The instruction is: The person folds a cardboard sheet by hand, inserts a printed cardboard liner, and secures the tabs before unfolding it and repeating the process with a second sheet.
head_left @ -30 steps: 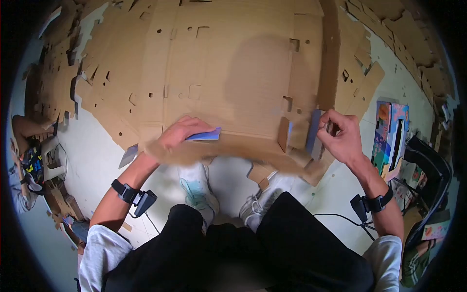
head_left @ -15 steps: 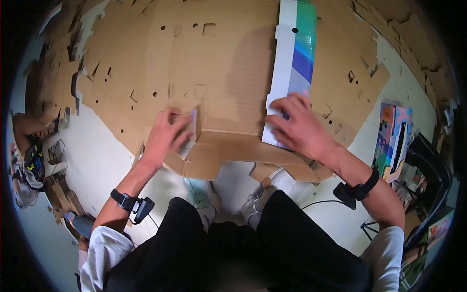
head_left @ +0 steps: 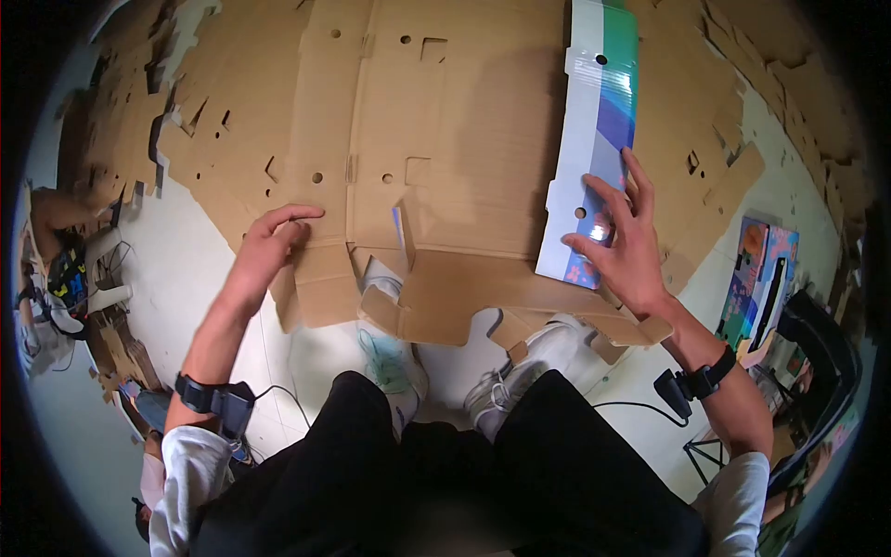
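Observation:
A large brown cardboard box blank [head_left: 464, 204] lies partly folded in front of me. Its right side panel [head_left: 568, 204] stands folded up, showing white, green and purple print. My right hand [head_left: 624, 232] rests against this panel with fingers spread. On the left, my left hand [head_left: 264, 255] has its fingers stretched over the flat left panel [head_left: 320, 213], near its front corner; its lower fingers are partly hidden. The front flap [head_left: 455, 288] is bent toward me, and a small tab [head_left: 402, 237] stands upright at its left end.
More flat cardboard sheets [head_left: 209, 121] lie underneath and around the blank. A printed box [head_left: 756, 278] stands at the right beside a black chair-like object [head_left: 821, 343]. My shoes [head_left: 394, 381] are just below the front flap. Another person [head_left: 60, 241] is at the far left.
My left hand has moved left from the small tab, and the left panel now lies flat beneath it. My right hand's fingers have spread on the printed panel. The view has shifted slightly.

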The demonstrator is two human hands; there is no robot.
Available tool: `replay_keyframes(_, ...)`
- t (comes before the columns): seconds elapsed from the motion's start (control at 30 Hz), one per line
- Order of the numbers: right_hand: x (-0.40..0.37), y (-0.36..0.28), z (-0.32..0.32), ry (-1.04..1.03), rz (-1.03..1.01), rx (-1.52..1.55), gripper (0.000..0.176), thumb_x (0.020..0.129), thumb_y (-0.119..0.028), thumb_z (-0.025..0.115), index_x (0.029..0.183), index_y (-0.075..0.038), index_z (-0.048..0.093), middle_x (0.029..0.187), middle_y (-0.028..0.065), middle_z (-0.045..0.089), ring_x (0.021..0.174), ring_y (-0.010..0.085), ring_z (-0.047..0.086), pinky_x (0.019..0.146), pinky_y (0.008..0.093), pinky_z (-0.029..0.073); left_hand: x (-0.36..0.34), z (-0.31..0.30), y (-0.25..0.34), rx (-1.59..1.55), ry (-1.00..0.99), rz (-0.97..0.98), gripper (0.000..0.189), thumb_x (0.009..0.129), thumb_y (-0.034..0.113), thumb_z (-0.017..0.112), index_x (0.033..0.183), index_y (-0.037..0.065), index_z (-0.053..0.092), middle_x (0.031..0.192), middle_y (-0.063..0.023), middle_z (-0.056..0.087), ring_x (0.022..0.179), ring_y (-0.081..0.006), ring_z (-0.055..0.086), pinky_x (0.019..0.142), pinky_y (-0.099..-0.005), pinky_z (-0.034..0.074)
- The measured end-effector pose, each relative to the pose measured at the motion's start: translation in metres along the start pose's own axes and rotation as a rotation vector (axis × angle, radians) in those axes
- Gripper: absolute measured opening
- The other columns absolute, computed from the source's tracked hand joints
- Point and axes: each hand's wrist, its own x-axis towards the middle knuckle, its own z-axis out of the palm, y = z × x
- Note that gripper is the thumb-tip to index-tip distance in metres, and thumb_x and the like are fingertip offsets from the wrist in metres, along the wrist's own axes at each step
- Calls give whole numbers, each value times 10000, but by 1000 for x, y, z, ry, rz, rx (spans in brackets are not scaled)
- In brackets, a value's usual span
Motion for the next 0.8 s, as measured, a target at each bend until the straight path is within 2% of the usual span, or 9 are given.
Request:
replay_keyframes(0.07,-1,0,0,7,-12,-17,744,784,-150,942,1457,-128,626,1738,110,176,1342,316,581,1084,433,572,-19,2,24,-54,18,2,416,1013,89,483,1364,113,705,1197,-15,676,1113,-151,644,980,-342,518)
replay_keyframes(0.13,-1,-1,-1,10,-28,6,744,785,-156,943,1458,-127,628,1737,113,175,1364,328,565,1098,440,567,-34,7,37,-24,51,36,451,1007,54,460,1387,114,697,1231,-19,676,1134,-155,650,971,-322,543)
replay_keyframes(0.23,-2,4,0,21,-56,-9,751,792,-205,941,1469,-152,622,1740,128,177,1466,412,454,1130,488,545,-39,2,34,-217,-193,-45,564,954,-61,447,1448,110,659,1364,-49,614,1295,-214,614,1009,-321,580)
replay_keyframes(0.37,-2,6,1,23,-67,-19,759,799,-228,937,1483,-166,614,1741,143,180,1513,451,401,1138,512,538,-52,16,33,117,-189,446,763,836,-204,494,1533,96,571,1530,-104,480,1511,-298,468,1124,-355,561)
replay_keyframes(0.47,-2,6,2,20,-54,-29,761,803,-237,934,1489,-170,610,1741,144,181,1511,450,405,1126,509,548,-57,27,30,390,-66,479,771,866,-151,564,1585,122,513,1511,-130,466,1466,-282,500,1069,-383,573)
replay_keyframes(0.57,-2,6,1,14,-49,-34,761,806,-242,932,1492,-173,610,1743,145,177,1508,451,407,1126,509,548,-46,28,25,571,149,476,744,933,-47,659,1623,150,460,1416,-179,550,1070,-269,653,948,-387,566)
replay_keyframes(0.67,-2,4,1,4,-31,-6,749,808,-243,931,1483,-171,616,1741,145,180,1502,444,416,1126,501,549,-33,37,26,421,336,488,680,995,79,667,1633,170,450,1172,-195,653,843,-251,600,852,-390,540)
replay_keyframes(0.7,-2,5,1,8,-34,-17,738,811,-237,929,1477,-169,619,1739,146,183,1501,441,417,1122,496,553,-35,39,34,524,382,499,627,1037,129,624,1636,189,448,919,-179,670,758,-270,611,784,-402,540)
replay_keyframes(0.8,-2,4,3,9,-38,-18,703,821,-217,920,1459,-164,628,1735,144,183,1495,430,422,1107,480,566,-43,49,60,633,267,602,633,1027,85,621,1632,155,450,780,-121,595,673,-226,569,708,-367,518)
